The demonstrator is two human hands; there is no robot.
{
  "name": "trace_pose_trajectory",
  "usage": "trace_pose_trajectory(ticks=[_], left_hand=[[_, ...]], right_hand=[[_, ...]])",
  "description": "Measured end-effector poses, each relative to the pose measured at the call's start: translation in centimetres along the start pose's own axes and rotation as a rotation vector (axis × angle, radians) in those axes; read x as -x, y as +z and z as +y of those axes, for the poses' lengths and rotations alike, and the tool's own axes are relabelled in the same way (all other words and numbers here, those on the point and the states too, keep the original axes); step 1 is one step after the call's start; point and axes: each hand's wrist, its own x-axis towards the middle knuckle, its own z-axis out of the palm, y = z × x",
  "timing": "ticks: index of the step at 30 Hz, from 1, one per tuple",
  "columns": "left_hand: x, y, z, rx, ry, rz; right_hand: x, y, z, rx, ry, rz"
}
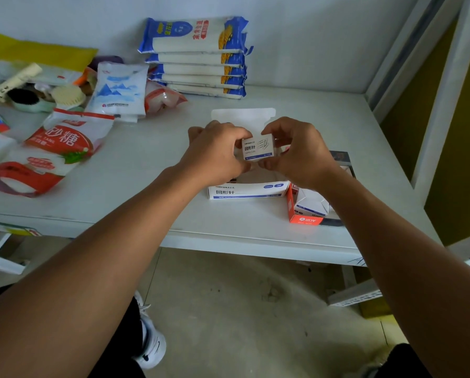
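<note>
I've got the small clip box (258,147) pinched at both ends, left hand (217,154) and right hand (302,154) each w/ fingers and thumb curled round it, just above the open carton (248,190) on the counter (146,165). Risk, imo: it's a fingertip grip only, so a slip could drop it past the carton's front wall, and if an end flap pops, clips spill. Carton's inside is hidden by my hands, so can't tell what's left. Right of the carton, the orange box (306,220) lies open w/ a white pack (311,204) inside.
</note>
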Motion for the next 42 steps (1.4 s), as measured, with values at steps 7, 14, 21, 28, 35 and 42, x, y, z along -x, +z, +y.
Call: trace_pose_trajectory(ticks=[7, 14, 21, 28, 35, 42], left_hand=[[0.1, 0.4, 0.3, 0.049, -0.032, -0.014], [0.2, 0.1, 0.5, -0.097, -0.015, -0.029], [0.6, -0.2, -0.4, -0.153, -0.064, -0.039], [1.0, -0.1, -1.7, -0.062, -0.114, 0.025], [1.1, 0.1, -2.2, -0.054, -0.088, 0.053], [1.2, 0.3, -2.5, 0.017, -0.049, 0.048]], right_hand=[[-0.1, -0.2, 0.0, -0.016, 0.020, -0.011], [-0.5, -0.4, -0.2, 0.245, 0.039, -0.120], [-0.5, 0.9, 0.0, 0.538, -0.029, -0.078], [-0.8, 0.8, -0.4, 0.753, 0.003, -0.160], [-1.7, 1.8, -1.2, 0.825, 0.000, -0.189], [-1.9, 2.5, -1.4, 0.823, 0.040, -0.170]])
